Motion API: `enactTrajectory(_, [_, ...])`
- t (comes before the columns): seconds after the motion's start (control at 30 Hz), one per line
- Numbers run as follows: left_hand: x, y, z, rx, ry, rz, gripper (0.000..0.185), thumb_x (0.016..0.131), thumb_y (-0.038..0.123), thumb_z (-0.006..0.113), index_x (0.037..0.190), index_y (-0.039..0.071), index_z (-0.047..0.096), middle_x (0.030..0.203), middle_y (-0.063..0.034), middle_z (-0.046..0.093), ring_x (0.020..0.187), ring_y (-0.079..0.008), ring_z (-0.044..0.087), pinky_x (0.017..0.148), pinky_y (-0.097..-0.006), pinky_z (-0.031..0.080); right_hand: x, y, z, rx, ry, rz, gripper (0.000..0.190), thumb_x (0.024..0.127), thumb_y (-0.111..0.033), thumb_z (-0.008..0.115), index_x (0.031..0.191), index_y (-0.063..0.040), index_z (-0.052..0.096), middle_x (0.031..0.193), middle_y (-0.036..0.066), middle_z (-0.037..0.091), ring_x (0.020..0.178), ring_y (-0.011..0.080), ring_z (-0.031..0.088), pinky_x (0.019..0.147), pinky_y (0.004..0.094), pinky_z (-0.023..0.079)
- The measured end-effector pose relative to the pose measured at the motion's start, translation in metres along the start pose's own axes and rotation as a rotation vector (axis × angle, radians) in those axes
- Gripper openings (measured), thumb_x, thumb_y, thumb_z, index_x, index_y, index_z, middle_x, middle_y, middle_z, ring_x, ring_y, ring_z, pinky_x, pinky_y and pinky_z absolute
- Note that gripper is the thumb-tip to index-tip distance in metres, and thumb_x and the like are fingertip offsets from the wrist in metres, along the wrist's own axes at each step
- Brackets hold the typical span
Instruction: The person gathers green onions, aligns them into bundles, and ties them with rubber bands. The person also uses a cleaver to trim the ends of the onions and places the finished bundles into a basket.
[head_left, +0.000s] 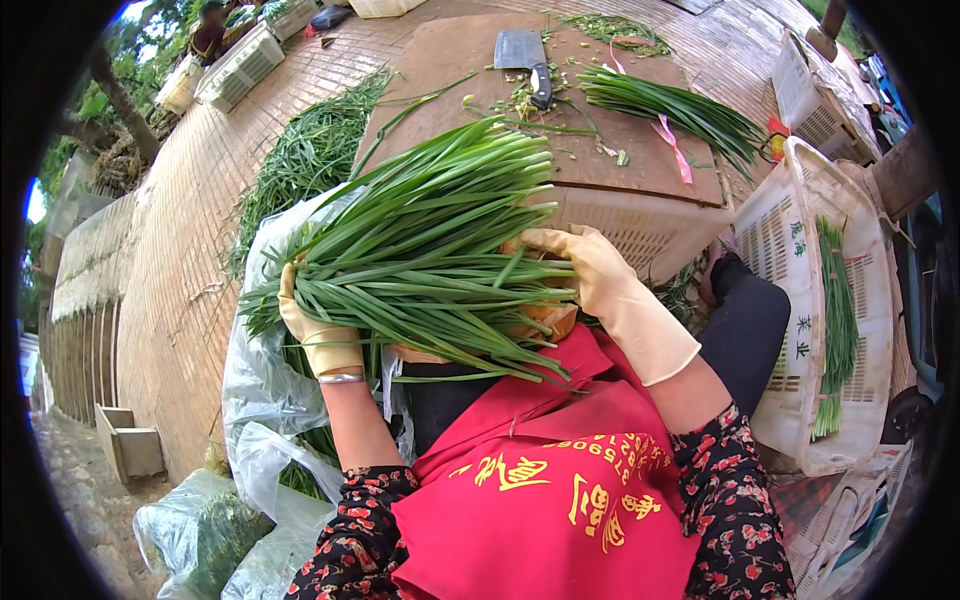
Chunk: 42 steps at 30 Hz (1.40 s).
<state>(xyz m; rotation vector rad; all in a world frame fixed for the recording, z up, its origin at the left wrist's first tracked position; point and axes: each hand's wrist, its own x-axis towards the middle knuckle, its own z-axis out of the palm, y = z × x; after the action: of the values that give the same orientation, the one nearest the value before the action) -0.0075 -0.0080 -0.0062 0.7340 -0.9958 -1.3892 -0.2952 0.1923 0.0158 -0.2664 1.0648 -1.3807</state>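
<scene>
A large loose bunch of garlic chives (420, 247) lies across both of my hands above my lap, pale stem ends to the right. My left hand (319, 322), in a cream rubber glove, grips the leafy end from below with the thumb up at its edge. Around the stem ends at the right is my right hand (592, 270), gloved alike; some of its fingers are hidden by the stems. Beyond the bunch, a cleaver (523, 60) with a black handle rests on a brown board (442, 67). A tied bunch of chives (675, 105) lies at the board's right.
Chive trimmings (525, 97) litter the board, which sits on a white plastic crate (607, 225). Another crate (802, 300) at the right holds a tied bundle. Plastic bags (270, 390) with greens stand at my left, near a heap of loose leaves (315, 142). A person (212, 34) is far left.
</scene>
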Motion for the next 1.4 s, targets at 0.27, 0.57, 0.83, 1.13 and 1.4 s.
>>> enactTrajectory(0.27, [0.013,-0.021,-0.023,-0.01,0.058,-0.056,0.035,0.098,0.02,0.035,0.119,-0.002,0.054,0.116,-0.0178,0.062,0.103,-0.0278,0.06,0.095,-0.0403,0.047,-0.031,-0.007,-0.088,0.539,-0.408,-0.357,0.023,0.091,-0.014,0.051,0.094,0.002,0.067,0.094,0.017,0.067,0.101,0.0362,0.062,0.099,0.0541,0.044])
enactTrajectory(0.57, [-0.001,-0.006,-0.003,-0.402,-0.022,-0.163,0.03,0.098,0.017,0.038,0.112,-0.001,0.058,0.107,-0.0172,0.066,0.096,-0.0292,0.064,0.088,-0.0426,0.053,-0.06,-0.011,-0.063,-0.598,-0.09,-0.295,0.081,0.078,-0.039,0.079,0.14,-0.003,0.043,0.137,0.015,0.052,0.128,0.0262,0.047,0.106,0.0377,0.038])
enactTrajectory(0.83, [-0.007,-0.005,0.016,-0.035,0.064,0.046,0.023,0.097,0.009,0.039,0.111,-0.001,0.054,0.105,-0.0143,0.067,0.09,-0.024,0.066,0.081,-0.0356,0.056,-0.015,-0.031,-0.003,-0.525,0.179,-0.402,0.018,0.085,-0.021,0.073,0.09,-0.004,0.071,0.075,0.0,0.068,0.066,0.0034,0.057,0.06,0.0214,0.045])
enactTrajectory(1.13, [-0.011,-0.01,0.015,0.171,0.039,0.086,0.024,0.093,0.009,0.05,0.115,-0.002,0.054,0.109,-0.0114,0.068,0.098,-0.0219,0.065,0.089,-0.0345,0.052,-0.055,-0.013,-0.049,-0.701,0.546,-0.845,0.026,0.086,-0.024,0.072,0.102,-0.004,0.069,0.095,0.005,0.071,0.085,0.01,0.064,0.076,0.0242,0.05])
enactTrajectory(1.4, [-0.003,-0.001,0.004,0.097,0.1,0.037,0.024,0.096,0.01,0.042,0.111,-0.001,0.057,0.104,-0.0136,0.067,0.088,-0.0269,0.066,0.075,-0.0399,0.057,-0.042,-0.033,-0.017,-1.49,0.229,-1.24,0.022,0.078,-0.01,0.07,0.1,-0.011,0.07,0.078,0.002,0.065,0.081,0.0208,0.063,0.1,0.0411,0.04])
